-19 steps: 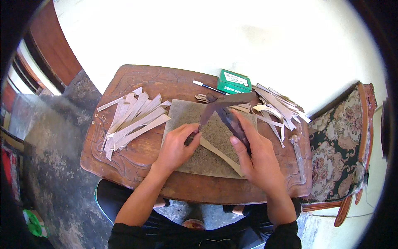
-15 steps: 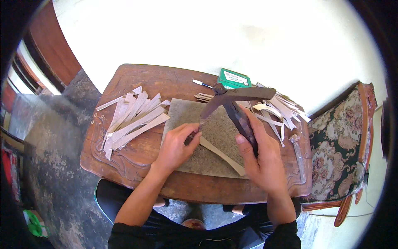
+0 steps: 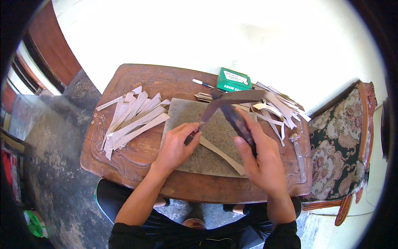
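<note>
My right hand (image 3: pixel 265 159) is wrapped round the dark handle of a hammer (image 3: pixel 240 97), its head blurred by motion. The hammer's downward-curving end is at the top of a short dark metal punch (image 3: pixel 200 124); I cannot tell whether they touch. Closed fingers of my left hand (image 3: pixel 176 145) hold the punch upright, hiding most of it. Beneath my left hand, a pale tapered strip (image 3: pixel 222 155) runs across a grey-brown slab (image 3: pixel 186 108) toward the right. The strip's left end is hidden by that hand.
Pale strips (image 3: pixel 134 118) lie piled on the left of the carved wooden table (image 3: pixel 137 76), with more strips (image 3: pixel 277 106) at the right. A green box (image 3: pixel 233 80) and a pen (image 3: pixel 202 83) lie behind. A worn tool (image 3: pixel 297 157) rests near the right edge, beside a floral chair (image 3: pixel 340 145).
The hammer head has come down toward the top of the punch, tilting slightly in my right hand. My left hand and the strip stay in place.
</note>
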A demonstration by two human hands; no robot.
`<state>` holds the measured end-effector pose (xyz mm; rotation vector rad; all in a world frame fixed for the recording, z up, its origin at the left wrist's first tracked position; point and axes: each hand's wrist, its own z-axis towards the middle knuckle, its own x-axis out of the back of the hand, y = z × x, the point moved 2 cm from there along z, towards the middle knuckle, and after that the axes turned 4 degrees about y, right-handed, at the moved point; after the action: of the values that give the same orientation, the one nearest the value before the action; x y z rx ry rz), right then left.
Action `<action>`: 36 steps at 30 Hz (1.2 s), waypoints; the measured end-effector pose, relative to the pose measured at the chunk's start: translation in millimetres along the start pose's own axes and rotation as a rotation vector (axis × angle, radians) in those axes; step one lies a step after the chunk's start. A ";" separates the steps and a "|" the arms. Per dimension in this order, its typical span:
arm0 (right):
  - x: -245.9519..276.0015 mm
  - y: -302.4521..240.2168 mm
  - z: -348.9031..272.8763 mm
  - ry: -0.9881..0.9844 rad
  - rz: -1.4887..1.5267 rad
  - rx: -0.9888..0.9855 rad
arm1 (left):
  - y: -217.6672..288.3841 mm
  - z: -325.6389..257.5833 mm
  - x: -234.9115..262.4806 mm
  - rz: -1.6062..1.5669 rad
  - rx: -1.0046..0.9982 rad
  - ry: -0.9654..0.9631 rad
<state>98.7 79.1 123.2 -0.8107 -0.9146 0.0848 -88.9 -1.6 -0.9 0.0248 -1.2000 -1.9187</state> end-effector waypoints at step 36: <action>-99.8 85.1 -35.0 0.202 0.890 -0.540 | -17.3 0.1 -4.3 -0.254 0.229 -0.010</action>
<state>83.9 79.6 -11.7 -1.6583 -0.3207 0.5361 -97.4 4.4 -15.4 0.3028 -1.4768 -1.9867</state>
